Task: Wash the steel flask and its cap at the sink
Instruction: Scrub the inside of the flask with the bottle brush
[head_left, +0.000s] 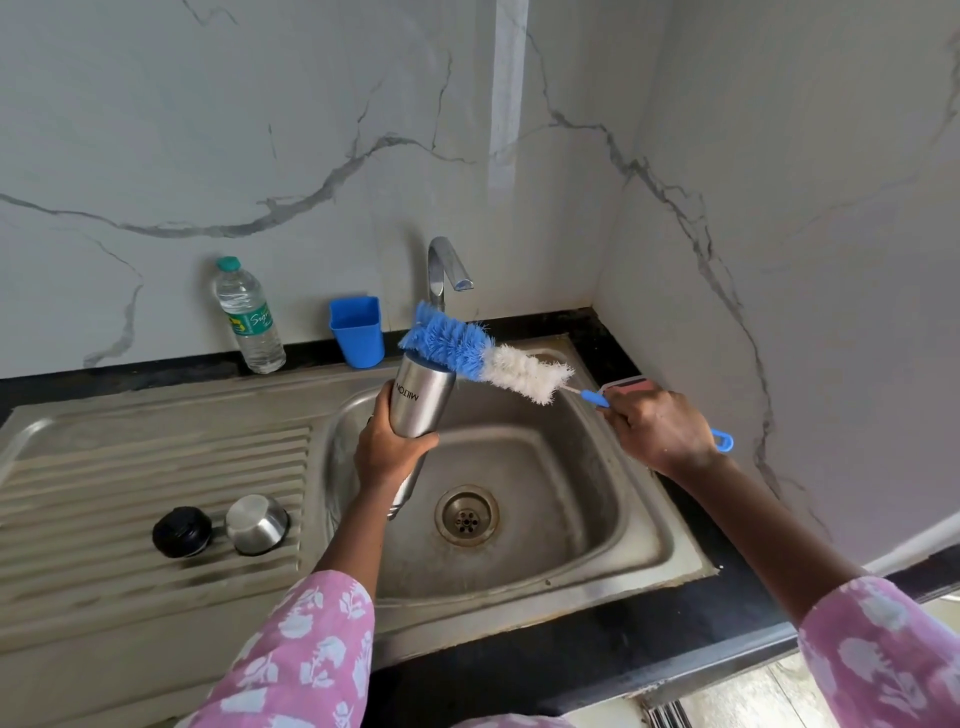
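**A home kitchen, at the sink corner**

A steel sink (597, 519) with a ribbed drainboard (156, 467) sits in a black counter (649, 639). Its basin lies under the left hand (387, 452), which grips a steel flask (421, 405). A chrome tap (441, 265) rises just beyond. The right hand (660, 431) holds a bottle brush (467, 348), and marble-patterned wall panels (260, 130) close the corner beside it. A water bottle (249, 317) and a blue cup (357, 332) stand beyond and left of the left hand, by the wall.

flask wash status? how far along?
Done: flask is uncapped; black cap and steel cup sit on the drainboard. In hand: left hand grips the flask over the sink, right hand holds the bottle brush against its upper end. Left: tap shows no water; rinse and cap likely to do.
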